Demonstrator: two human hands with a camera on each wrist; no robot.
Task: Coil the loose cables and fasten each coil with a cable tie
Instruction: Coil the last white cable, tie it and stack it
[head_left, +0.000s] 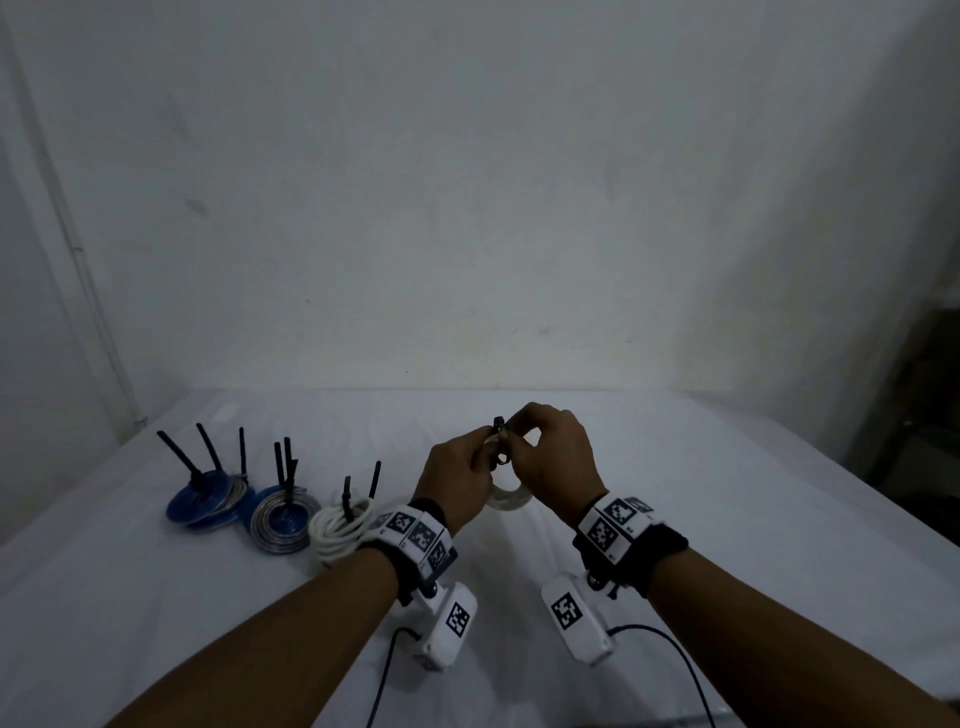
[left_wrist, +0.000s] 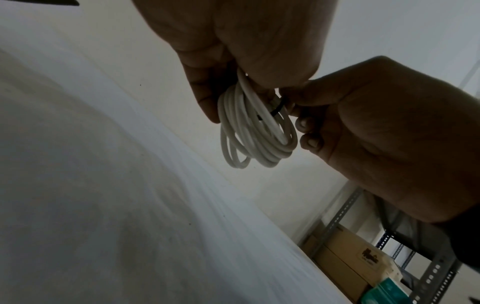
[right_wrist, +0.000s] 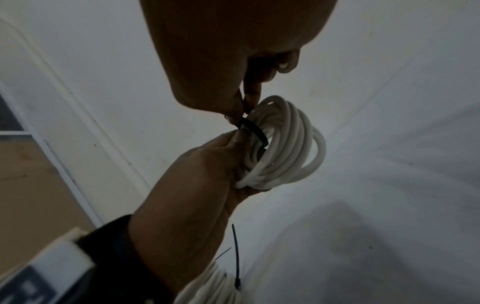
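Both hands are raised above the white-covered table (head_left: 701, 467). A small white cable coil (head_left: 511, 496) hangs between them. My left hand (head_left: 488, 454) grips one side of the coil (right_wrist: 291, 144), its thumb against a black cable tie (right_wrist: 254, 131) looped round the strands. My right hand (head_left: 514, 441) pinches the tie's upper end (head_left: 500, 428) between thumb and forefinger. In the left wrist view the coil (left_wrist: 254, 131) dangles below my left fingers (left_wrist: 205, 98), and the tie (left_wrist: 278, 107) shows only as a short dark band beside my right hand (left_wrist: 376, 123).
Three tied coils lie in a row at the left: a blue one (head_left: 205, 504), a blue and silver one (head_left: 283, 519) and a white one (head_left: 340, 527), black tie tails sticking up. A metal shelf with boxes (left_wrist: 363, 257) stands past the table's right edge.
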